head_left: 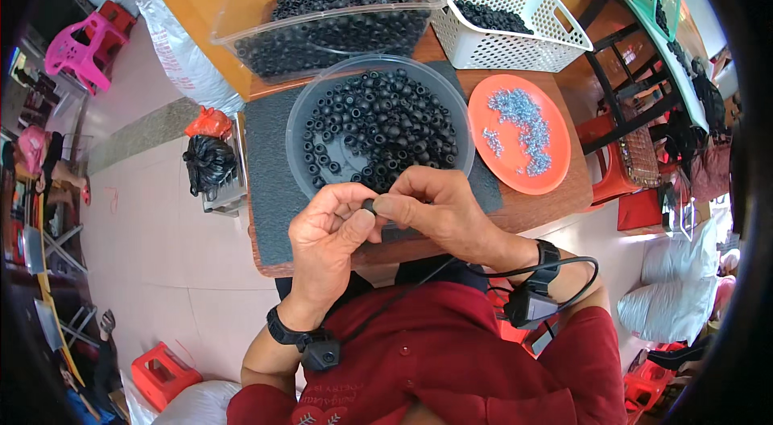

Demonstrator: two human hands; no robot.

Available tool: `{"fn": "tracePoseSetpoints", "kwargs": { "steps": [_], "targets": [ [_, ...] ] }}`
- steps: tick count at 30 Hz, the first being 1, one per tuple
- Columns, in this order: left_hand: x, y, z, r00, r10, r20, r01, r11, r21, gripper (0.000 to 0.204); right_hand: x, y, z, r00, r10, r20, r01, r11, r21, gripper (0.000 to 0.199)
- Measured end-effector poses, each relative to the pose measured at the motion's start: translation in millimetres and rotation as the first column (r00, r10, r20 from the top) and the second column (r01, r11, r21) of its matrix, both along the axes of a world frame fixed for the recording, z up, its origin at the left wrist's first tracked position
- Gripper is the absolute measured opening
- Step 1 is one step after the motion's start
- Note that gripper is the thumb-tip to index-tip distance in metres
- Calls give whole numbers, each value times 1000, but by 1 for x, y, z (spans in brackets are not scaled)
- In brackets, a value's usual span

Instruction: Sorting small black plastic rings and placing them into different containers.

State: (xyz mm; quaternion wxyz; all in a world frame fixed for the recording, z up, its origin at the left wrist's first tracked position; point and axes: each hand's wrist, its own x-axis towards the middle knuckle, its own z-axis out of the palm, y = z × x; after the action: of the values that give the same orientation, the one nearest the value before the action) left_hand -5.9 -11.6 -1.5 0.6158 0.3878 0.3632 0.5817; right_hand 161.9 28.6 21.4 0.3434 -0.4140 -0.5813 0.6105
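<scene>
Far left of the frame: a pink plastic stool (pixel 80 48) stands on the pale floor, well apart from the table.
Left of the table: a black plastic bag (pixel 208 161) lies on the floor beside the table edge, an orange-red bag (pixel 209 122) just above it in the picture.
Table surface: a dark grey rubbery mat (pixel 270 159) covers the brown wooden table (pixel 555 198) under the work.
Left hand (pixel 326 241): lower centre, fingers curled narrow, thumb and fingertips pinched on a small black rubber ring (pixel 369 205); a black band with a small device sits at the wrist.
Small black rubber ring: centre of the frame, held between both hands just below the bowl's near rim.
Right hand (pixel 439 212): right of the ring, fingers bent close and pinching the same ring from the other side; what else it may hold cannot be told.
Upper centre: a clear plastic tub (pixel 241 14) full of black rings stands behind a round grey plastic bowl (pixel 299 123) of the same rings.
Upper right: a white perforated plastic basket (pixel 515 51) with black rings inside.
Right of the bowl: a flat orange round plate (pixel 499 167) carrying small silver metal pieces (pixel 519 123).
</scene>
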Motion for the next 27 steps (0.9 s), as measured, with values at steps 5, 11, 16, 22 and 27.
{"fn": "tracePoseSetpoints", "kwargs": {
  "steps": [5, 11, 16, 22, 27],
  "targets": [
    [-11, -2, 4, 995, 91, 32, -91, 996, -1, 24, -10, 18, 4, 984, -108, 144, 56, 943, 328, 18],
    [-23, -4, -4, 982, 148, 116, -145, 989, -36, 23, -27, 64, -23, 881, -329, 341, -209, 377, 902, 8],
    [-24, -5, 0, 980, 178, 87, -172, 982, -74, 21, -44, 71, -21, 712, -387, 585, -564, 180, 806, 6],
    [-27, -5, -2, 979, 181, 90, -176, 982, -66, 20, -53, 76, -17, 584, -445, 679, -740, 50, 670, 12],
    [-26, -5, -2, 978, 190, 82, -184, 980, -79, 19, -53, 77, -19, 586, -437, 682, -768, -32, 640, 12]
  ]
}}
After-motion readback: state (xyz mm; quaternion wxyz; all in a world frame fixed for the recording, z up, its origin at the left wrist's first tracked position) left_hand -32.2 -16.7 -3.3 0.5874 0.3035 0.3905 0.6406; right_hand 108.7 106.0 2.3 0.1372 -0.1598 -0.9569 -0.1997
